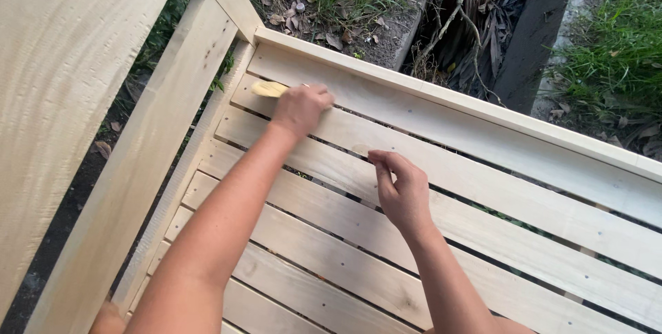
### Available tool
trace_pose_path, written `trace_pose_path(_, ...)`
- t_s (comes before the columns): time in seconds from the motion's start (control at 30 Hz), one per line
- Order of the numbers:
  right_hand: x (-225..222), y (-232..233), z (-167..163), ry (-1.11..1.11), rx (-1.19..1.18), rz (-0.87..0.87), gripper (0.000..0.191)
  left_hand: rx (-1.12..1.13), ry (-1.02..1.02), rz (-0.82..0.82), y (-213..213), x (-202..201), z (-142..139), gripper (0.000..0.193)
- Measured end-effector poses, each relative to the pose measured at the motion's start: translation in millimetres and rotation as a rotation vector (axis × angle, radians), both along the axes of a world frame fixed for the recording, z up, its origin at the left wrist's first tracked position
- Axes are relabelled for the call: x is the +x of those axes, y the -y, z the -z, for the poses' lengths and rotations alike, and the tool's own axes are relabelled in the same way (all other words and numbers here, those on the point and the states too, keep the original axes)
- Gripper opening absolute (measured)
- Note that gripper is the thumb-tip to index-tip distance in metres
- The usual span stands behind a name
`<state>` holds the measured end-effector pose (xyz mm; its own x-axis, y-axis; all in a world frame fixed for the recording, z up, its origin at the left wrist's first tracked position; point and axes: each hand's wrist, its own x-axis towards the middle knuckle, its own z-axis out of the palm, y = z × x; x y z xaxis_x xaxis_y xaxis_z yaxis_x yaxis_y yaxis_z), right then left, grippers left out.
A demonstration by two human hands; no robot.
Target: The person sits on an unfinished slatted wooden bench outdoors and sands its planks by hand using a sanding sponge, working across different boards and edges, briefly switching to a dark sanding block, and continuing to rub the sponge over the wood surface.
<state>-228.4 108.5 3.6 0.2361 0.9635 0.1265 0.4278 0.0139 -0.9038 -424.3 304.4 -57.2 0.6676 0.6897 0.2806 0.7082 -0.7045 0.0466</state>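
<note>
My left hand (301, 106) is closed around a small flat tool whose pale yellow end (268, 88) sticks out to the left and lies on a slat near the far left corner of a pale wooden slatted frame (483, 189). My right hand (402, 189) hovers over the middle slats with its fingertips pinched together and touching a slat, beside a faint round spot (360, 148). Whether it holds anything small I cannot tell.
A raised wooden rail (455, 103) runs along the far edge of the slats. A thick upright post and board (138, 168) stand at the left. Beyond lie grass (607, 37), dry leaves, a concrete kerb (403, 34) and dead branches.
</note>
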Motion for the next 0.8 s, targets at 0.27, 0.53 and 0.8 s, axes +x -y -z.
trace_pose_path(0.27, -2, -1, 0, -0.054, 0.016, -0.004, 0.018, 0.089, 0.041, -0.036, -5, -20, 5, 0.013)
trace_pose_path(0.53, -2, 0, -1, -0.071, -0.053, 0.02, 0.018, 0.052, 0.205, -0.184, 7, -17, 5, 0.01)
trace_pose_path(0.8, 3, 2, 3, -0.088, -0.033, 0.039, 0.018, -0.017, 0.227, -0.233, -4, -32, 13, 0.019)
